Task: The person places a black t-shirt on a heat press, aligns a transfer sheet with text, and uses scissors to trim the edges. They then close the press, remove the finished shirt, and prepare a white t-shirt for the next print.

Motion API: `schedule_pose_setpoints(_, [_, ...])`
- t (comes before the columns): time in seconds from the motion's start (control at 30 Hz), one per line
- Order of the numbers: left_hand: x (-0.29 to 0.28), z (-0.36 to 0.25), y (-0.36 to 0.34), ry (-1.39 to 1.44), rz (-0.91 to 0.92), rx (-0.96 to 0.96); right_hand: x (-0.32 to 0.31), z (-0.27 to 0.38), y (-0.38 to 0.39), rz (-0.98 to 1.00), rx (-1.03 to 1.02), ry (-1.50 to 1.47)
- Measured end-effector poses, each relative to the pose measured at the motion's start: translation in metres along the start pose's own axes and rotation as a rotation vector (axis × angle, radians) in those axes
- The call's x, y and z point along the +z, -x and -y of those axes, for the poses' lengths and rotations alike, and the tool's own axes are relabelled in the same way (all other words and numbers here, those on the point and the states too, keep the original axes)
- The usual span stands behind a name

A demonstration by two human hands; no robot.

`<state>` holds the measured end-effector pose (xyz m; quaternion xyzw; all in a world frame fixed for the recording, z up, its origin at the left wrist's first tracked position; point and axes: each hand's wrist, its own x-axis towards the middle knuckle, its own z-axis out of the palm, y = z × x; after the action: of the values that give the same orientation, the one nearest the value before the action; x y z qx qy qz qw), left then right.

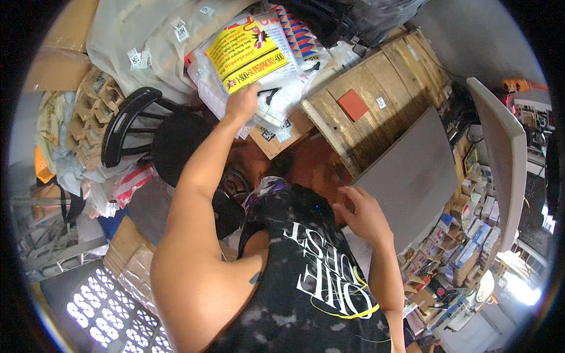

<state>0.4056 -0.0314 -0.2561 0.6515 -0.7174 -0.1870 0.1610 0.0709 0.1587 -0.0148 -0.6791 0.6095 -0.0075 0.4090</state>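
Note:
My left hand (242, 102) reaches forward and grips the near edge of a white plastic bag with a yellow printed panel (250, 52). The bag lies on top of a heap of other white plastic and paper pieces (288, 97). Its fingertips are partly hidden by the bag. My right hand (362, 215) hangs nearer my body, fingers loosely bent and thumb apart, with nothing visible in it. It is close to the lower left edge of a large grey panel (412, 176).
A wooden crate-like surface (376, 88) carries a red square piece (353, 105). Left stand a black chair (132, 126) and stacked brown cardboard dividers (91, 120). Grey plastic sheeting (138, 35) drapes behind. Many small boxes (471, 241) fill the right, beside an upright board (506, 159).

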Motion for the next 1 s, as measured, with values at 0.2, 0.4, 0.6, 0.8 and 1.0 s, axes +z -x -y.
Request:
schedule_pose_setpoints(0.2, [-0.026, -0.008, -0.012, -0.018, -0.22, 0.103, 0.014, -0.024, -0.074, 0.102, -0.184, -0.045])
schedule_pose_setpoints(0.4, [-0.1, -0.011, -0.044, -0.028, -0.389, 0.106, 0.063, -0.028, -0.234, 0.303, 0.033, -0.582])
schedule_pose_setpoints(0.6, [-0.187, 0.007, -0.089, -0.173, -0.542, 0.23, 0.091, -0.036, -0.411, -0.205, 0.284, -0.181])
schedule_pose_setpoints(0.8, [-0.21, 0.014, -0.096, -0.11, -0.582, 0.123, 0.063, -0.014, -0.438, -0.06, 0.36, -0.341])
schedule_pose_setpoints(1.0, [-0.225, 0.014, -0.102, -0.136, -0.647, 0.198, -0.015, 0.083, -0.394, 0.149, 0.046, -1.362])
